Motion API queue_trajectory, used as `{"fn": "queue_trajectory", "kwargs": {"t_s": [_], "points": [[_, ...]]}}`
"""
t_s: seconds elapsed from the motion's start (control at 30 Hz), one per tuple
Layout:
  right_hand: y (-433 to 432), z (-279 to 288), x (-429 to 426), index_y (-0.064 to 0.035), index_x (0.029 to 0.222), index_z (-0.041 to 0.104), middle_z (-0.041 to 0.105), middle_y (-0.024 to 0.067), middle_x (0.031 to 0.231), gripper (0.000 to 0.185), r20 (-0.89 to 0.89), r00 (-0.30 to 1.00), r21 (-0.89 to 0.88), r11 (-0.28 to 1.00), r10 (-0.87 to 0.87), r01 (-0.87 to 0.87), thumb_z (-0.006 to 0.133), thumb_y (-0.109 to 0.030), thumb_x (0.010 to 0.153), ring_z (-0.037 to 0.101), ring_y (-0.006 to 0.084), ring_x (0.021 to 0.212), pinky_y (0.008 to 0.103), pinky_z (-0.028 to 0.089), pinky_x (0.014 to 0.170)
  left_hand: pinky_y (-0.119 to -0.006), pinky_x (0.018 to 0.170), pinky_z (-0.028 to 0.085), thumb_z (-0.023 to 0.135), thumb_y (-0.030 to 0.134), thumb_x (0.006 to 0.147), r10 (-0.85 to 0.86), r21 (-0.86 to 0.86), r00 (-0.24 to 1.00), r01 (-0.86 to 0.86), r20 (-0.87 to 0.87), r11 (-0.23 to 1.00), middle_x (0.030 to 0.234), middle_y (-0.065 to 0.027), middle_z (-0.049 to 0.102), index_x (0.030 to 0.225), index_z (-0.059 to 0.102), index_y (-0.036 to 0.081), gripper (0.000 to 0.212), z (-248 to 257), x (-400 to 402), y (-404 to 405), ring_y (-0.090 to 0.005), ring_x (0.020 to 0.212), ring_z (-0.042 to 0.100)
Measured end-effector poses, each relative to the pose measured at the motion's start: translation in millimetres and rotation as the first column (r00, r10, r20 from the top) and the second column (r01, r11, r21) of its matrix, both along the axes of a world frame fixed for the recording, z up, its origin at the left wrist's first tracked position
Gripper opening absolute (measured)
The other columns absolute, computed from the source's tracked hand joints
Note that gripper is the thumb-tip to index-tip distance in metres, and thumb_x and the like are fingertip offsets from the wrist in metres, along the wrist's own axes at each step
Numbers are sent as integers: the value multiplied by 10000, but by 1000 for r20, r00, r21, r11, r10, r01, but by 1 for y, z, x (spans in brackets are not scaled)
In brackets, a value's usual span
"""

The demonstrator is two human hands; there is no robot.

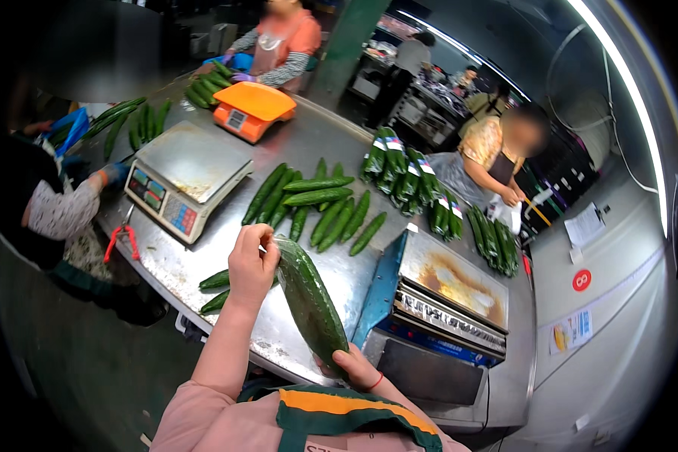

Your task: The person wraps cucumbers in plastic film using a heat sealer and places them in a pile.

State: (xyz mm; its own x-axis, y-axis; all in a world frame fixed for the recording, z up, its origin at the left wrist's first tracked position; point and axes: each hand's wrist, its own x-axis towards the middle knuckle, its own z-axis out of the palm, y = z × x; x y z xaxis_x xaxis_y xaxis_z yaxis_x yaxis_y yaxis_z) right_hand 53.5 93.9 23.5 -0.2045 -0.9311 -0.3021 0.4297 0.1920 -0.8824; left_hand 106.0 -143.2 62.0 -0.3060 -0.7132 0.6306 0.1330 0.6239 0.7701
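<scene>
A clear plastic bag with cucumbers in it (311, 299) slants between my hands, over the near edge of the steel table. My left hand (254, 257) pinches the bag's upper end. Around the lower end is my right hand (353, 364), with a red cord at its wrist. Loose cucumbers (336, 220) lie on the table beyond the bag. Beside my left forearm are more cucumbers (214, 282), partly hidden by it. To the right stands a film wrapping machine (452, 282) with a stained metal plate.
A digital scale (192, 169) and red-handled pruning shears (123, 243) are at the left, an orange scale (254, 107) farther back. Wrapped cucumber bundles (409, 169) lie at the back right. Co-workers stand at the left, the far side and the right of the table (316, 130).
</scene>
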Motion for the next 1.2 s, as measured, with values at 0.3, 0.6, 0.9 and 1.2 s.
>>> {"fn": "queue_trajectory", "kwargs": {"t_s": [0.3,0.6,0.9,1.2], "points": [[7,51,-25,-30,1402,136,300,122,1367,898,-499,837,-246,963,-223,109,652,-120,673,263,185,1265,310,207,1036,-323,670,452,557,25,817,-123,-366,989,83,-86,927,846,-124,554,907,586,6,97,58,-44,53,-254,765,546],[39,69,-28,12,1174,426,508,74,958,649,-20,1000,-166,986,-14,10,688,-260,646,466,92,656,213,370,528,-268,632,441,563,13,770,-204,-47,977,201,-57,978,770,-104,588,841,622,-11,95,79,-40,39,-185,682,565],[61,59,-32,28,1145,422,480,119,968,718,197,980,-227,972,-5,51,705,-340,596,439,114,591,212,319,465,-218,543,422,577,82,813,-625,663,722,627,-297,408,784,-53,606,922,587,-6,140,64,-71,46,-82,640,545],[61,56,-23,54,1215,368,489,155,978,817,209,973,-343,939,94,-17,665,-371,583,455,139,622,221,328,460,-267,712,463,636,96,764,-894,162,40,979,446,125,855,-56,616,963,607,14,217,4,-41,126,-145,792,566]]}}
